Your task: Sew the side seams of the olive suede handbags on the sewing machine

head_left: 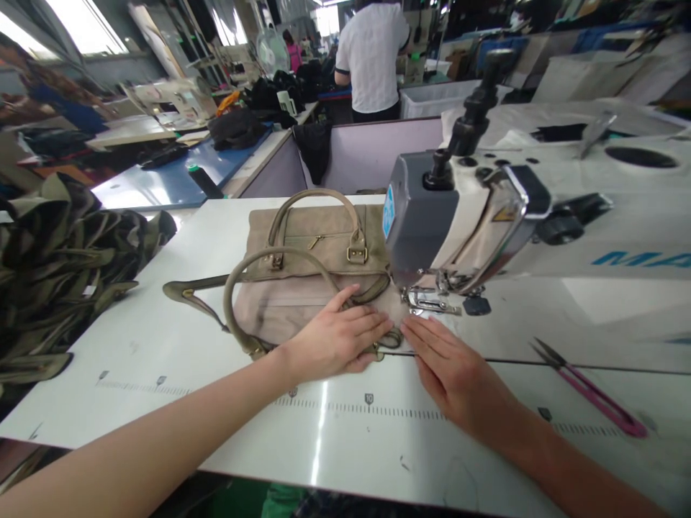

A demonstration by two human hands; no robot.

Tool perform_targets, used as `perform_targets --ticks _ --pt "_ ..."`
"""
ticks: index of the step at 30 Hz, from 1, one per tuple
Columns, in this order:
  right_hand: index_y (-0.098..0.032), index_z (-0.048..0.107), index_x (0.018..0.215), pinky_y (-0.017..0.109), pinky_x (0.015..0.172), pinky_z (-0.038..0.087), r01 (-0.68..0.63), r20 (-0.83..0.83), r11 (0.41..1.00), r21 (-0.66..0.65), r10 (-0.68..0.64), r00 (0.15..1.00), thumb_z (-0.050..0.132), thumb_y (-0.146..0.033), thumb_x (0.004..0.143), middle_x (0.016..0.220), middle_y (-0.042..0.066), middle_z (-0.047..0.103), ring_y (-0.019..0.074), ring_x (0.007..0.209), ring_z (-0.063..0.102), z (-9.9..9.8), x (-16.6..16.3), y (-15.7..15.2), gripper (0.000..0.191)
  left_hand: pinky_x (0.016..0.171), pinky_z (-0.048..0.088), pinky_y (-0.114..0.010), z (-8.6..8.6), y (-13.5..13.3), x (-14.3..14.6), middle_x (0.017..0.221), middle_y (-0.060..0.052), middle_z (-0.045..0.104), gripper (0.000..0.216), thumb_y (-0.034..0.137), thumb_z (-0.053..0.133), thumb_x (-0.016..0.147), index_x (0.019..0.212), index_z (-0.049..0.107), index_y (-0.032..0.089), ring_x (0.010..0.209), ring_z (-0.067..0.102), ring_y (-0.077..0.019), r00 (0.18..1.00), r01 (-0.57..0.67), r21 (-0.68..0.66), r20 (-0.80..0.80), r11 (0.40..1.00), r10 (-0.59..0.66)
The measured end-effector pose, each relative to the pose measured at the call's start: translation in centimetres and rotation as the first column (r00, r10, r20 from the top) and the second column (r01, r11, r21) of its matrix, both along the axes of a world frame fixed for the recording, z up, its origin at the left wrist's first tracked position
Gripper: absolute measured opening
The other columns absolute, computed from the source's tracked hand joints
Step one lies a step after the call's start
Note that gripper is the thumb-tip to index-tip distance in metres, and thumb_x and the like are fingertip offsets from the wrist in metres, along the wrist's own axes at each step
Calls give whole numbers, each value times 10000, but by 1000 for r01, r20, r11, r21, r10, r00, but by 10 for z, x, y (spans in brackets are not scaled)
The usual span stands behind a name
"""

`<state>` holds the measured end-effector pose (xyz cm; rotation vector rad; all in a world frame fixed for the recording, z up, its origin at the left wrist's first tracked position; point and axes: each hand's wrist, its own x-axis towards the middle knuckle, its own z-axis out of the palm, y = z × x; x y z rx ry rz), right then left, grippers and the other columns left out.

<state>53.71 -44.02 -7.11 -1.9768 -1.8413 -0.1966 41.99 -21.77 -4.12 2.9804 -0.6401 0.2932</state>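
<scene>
A taupe handbag [307,259] with two rolled handles, brass-coloured buckles and a zip lies spread on the white table, its right edge by the needle area of a sewing machine [418,223]. My left hand [337,334] rests on the bag's near part, fingers stretched out and thumb raised. Just in front of the presser foot [424,301], my right hand [448,363] lies with its fingers straight and close together. Their tips touch the bag's edge or the machine bed; I cannot tell which. A zip end with olive trim sticks out to the bag's left.
Pink-handled thread snips [591,392] lie to the right of my right hand. Olive pieces [65,266] are heaped on the left. A ruler scale [345,409] is printed along the table. Behind are a purple partition [372,155], a blue-topped table [188,169] and a person in white [372,57].
</scene>
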Motion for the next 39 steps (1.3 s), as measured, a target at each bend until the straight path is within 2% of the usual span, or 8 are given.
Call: perform_targets --ticks 12,17,20,23,29,32,36,39 --pt "-26 495 1322 444 1100 399 67 -43 996 51 -64 997 406 -132 954 1366 176 509 262 1308 424 -3 -4 -2 393 1171 117 -493 -13 11 33 1284 -96 614 454 404 428 972 1333 508 139 1158 556 -225 985 -162 -55 42 985 165" --pt "-106 472 1366 395 1108 348 52 2 984 171 -53 999 427 -171 952 1361 118 526 247 1259 484 -16 5 -10 422 1203 18 -470 28 33 18 1332 -71 571 442 466 389 982 1305 508 189 1309 443 -207 950 -227 -11 219 974 224" --pt "-169 440 1413 397 1123 295 -40 52 966 254 28 998 462 -210 933 1392 77 502 254 1254 485 -22 9 -9 482 1168 146 -531 63 74 -8 1421 -125 453 564 502 496 923 1386 389 198 1371 353 -282 679 -707 -135 144 694 720" --pt "-233 382 1460 434 1068 340 -92 90 956 278 70 993 458 -261 922 1405 45 497 277 1226 504 -26 -2 0 544 962 443 -460 72 102 -46 1231 -128 585 487 431 560 893 1309 453 204 1152 568 -299 440 -898 -95 -152 430 885" --pt "-204 294 1503 525 847 523 -115 16 957 267 115 993 449 -392 910 1382 129 523 360 1125 581 -45 -33 62 641 543 456 -208 81 20 -144 685 17 630 205 394 546 905 925 552 191 623 622 -141 489 -858 -82 -432 507 758" --pt "-213 487 1390 566 891 533 -165 -83 955 247 191 978 452 -423 915 1316 120 585 366 1133 594 -40 -30 113 521 559 454 -162 121 -27 -158 717 38 607 258 412 561 914 1065 542 203 596 569 -85 755 -633 -356 -478 688 448" --pt "-182 639 1213 581 1046 404 -33 -530 987 159 113 840 458 -509 867 1291 121 607 358 1205 549 -28 -10 145 509 874 489 -192 161 -1 -125 1040 -68 625 293 277 572 918 1174 530 140 943 603 -125 884 -467 -385 -229 796 408" --pt "-206 718 1028 578 1055 385 142 -851 990 23 -55 523 545 -565 771 1142 132 690 395 1168 568 -38 2 113 474 977 467 -285 148 49 -94 1438 -139 408 526 305 553 926 1381 359 128 1163 548 -181 882 -460 -195 -213 866 421"
